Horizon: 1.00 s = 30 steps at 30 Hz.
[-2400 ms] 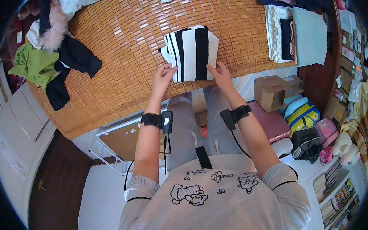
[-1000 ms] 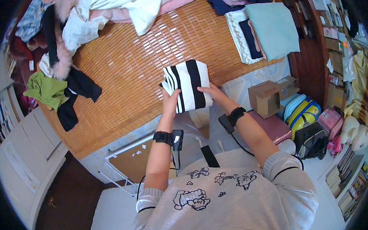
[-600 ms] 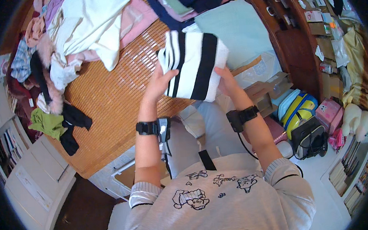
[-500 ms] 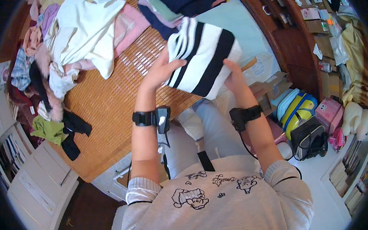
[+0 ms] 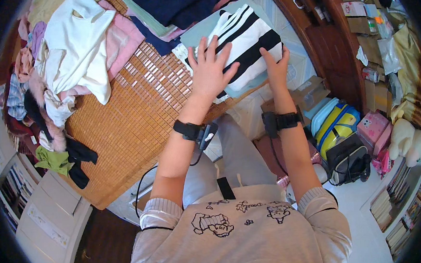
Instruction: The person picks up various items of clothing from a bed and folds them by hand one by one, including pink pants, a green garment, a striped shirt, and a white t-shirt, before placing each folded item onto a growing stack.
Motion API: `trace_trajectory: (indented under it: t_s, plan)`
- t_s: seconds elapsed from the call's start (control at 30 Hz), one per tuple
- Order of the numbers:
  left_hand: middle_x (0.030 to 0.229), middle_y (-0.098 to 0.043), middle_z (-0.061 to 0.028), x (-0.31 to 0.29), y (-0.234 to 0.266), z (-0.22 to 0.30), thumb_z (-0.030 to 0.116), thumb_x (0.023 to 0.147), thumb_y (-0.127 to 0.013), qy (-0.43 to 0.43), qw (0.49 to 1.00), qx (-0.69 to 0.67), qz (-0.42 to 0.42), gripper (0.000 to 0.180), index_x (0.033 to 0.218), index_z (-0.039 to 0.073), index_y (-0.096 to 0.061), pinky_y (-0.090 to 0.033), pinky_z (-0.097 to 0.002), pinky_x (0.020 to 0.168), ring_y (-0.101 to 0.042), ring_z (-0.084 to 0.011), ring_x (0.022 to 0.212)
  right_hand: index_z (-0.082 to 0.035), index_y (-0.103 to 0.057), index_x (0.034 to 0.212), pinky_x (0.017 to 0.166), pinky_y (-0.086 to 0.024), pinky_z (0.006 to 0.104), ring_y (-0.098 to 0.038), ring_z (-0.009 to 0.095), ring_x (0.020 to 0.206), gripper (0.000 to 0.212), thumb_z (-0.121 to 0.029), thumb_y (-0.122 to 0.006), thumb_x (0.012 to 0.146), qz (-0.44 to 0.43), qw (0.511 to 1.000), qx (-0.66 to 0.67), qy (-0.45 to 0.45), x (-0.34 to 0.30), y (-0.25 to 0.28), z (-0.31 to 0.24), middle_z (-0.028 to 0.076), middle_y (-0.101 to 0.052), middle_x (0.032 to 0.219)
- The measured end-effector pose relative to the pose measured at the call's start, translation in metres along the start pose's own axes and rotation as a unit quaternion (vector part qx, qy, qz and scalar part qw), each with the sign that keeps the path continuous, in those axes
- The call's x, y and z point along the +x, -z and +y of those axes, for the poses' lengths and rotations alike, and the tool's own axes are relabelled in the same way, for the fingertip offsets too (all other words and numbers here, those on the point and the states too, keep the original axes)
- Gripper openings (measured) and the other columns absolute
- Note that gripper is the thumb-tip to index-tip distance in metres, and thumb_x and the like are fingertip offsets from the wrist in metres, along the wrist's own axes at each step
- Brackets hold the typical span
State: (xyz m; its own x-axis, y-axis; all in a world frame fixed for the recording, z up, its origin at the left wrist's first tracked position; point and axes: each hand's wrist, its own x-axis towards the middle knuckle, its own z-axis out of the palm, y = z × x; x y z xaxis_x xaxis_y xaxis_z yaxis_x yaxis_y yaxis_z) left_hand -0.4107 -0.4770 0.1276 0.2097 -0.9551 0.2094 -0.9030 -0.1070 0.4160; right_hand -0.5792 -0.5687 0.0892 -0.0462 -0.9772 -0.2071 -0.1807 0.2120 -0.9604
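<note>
A folded black-and-white striped garment (image 5: 255,42) lies on a pale blue-green folded cloth (image 5: 246,88) at the right end of the bamboo mat. My left hand (image 5: 209,66) rests on the garment's left part, open, fingers spread and palm down. At its right edge is my right hand (image 5: 277,67), thumb and forefinger apart against the fabric; its other fingers are partly hidden. Just left of the striped garment is a stack of folded clothes with a dark navy piece (image 5: 183,5) on top and green and pink layers beneath.
On the bamboo mat (image 5: 123,117) lie a white top (image 5: 77,48) and a pink garment (image 5: 123,38), with a heap of mixed clothes along the far left. A dark wooden cabinet (image 5: 328,52) stands right. Cardboard boxes (image 5: 309,94) and a yellow-blue bag (image 5: 335,128) sit below it.
The striped garment has gone from being held up in both hands to lying on the pale cloth. My left hand has let go and spread over it; my right has loosened at its edge.
</note>
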Motion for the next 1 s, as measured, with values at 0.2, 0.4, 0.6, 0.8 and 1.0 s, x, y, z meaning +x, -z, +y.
trace_trajectory:
  t_s: [0.2, 0.4, 0.6, 0.8, 1.0]
  plan:
    - [0.139, -0.027, -0.0125, 0.001, -0.018, 0.017, 0.055, 0.076, -0.052, 0.039, 0.998, -0.028, -0.04, 0.063, 0.131, 0.026, -0.038, -0.004, -0.059, 0.098, -0.019, -0.0354, 0.128, 0.001, -0.034, 0.117, 0.083, -0.039, 0.0292, -0.048, 0.019, 0.096, 0.064, -0.022, -0.072, 0.071, 0.023, 0.999, 0.032, -0.027, -0.012, 0.003, -0.007, 0.013, -0.048, 0.108]
    - [0.14, -0.028, -0.0085, 0.013, -0.035, 0.009, 0.056, 0.074, -0.054, 0.021, 0.999, -0.027, -0.025, 0.065, 0.131, 0.03, -0.037, -0.003, -0.0582, 0.099, -0.019, -0.033, 0.129, 0.0, -0.038, 0.114, 0.084, -0.037, 0.0327, -0.047, 0.022, 0.094, 0.056, -0.018, -0.07, 0.072, 0.057, 0.994, -0.014, 0.087, -0.01, 0.002, -0.011, 0.01, -0.048, 0.102]
    - [0.142, -0.022, -0.007, 0.006, -0.032, 0.001, 0.05, 0.073, -0.056, 0.028, 0.998, -0.03, -0.057, 0.067, 0.133, 0.029, -0.034, -0.004, -0.0606, 0.099, -0.017, -0.0333, 0.13, -0.019, -0.054, 0.116, 0.092, -0.03, 0.0428, -0.04, 0.03, 0.112, 0.041, -0.021, -0.061, 0.075, -0.145, 0.827, -0.333, 0.428, -0.006, -0.034, -0.05, 0.011, -0.045, 0.121]
    - [0.141, -0.025, -0.0063, -0.006, -0.029, 0.0, 0.05, 0.077, -0.053, 0.031, 0.997, -0.034, -0.06, 0.066, 0.13, 0.016, -0.037, -0.008, -0.0578, 0.101, -0.021, -0.0251, 0.13, -0.022, -0.044, 0.127, 0.1, -0.019, 0.0477, -0.026, 0.031, 0.126, 0.05, -0.04, -0.053, 0.081, -0.149, 0.782, -0.444, 0.411, 0.009, -0.049, -0.024, 0.012, -0.03, 0.138]
    - [0.14, -0.026, -0.0095, -0.042, -0.014, -0.018, 0.039, 0.085, -0.049, 0.008, 0.991, -0.116, -0.064, 0.054, 0.13, 0.013, -0.036, -0.017, -0.0472, 0.104, -0.023, -0.0265, 0.129, -0.023, -0.04, 0.13, 0.101, -0.017, 0.0462, -0.024, 0.03, 0.128, 0.052, -0.043, -0.049, 0.083, -0.14, 0.758, -0.483, 0.417, 0.004, -0.056, -0.018, 0.012, -0.028, 0.139]
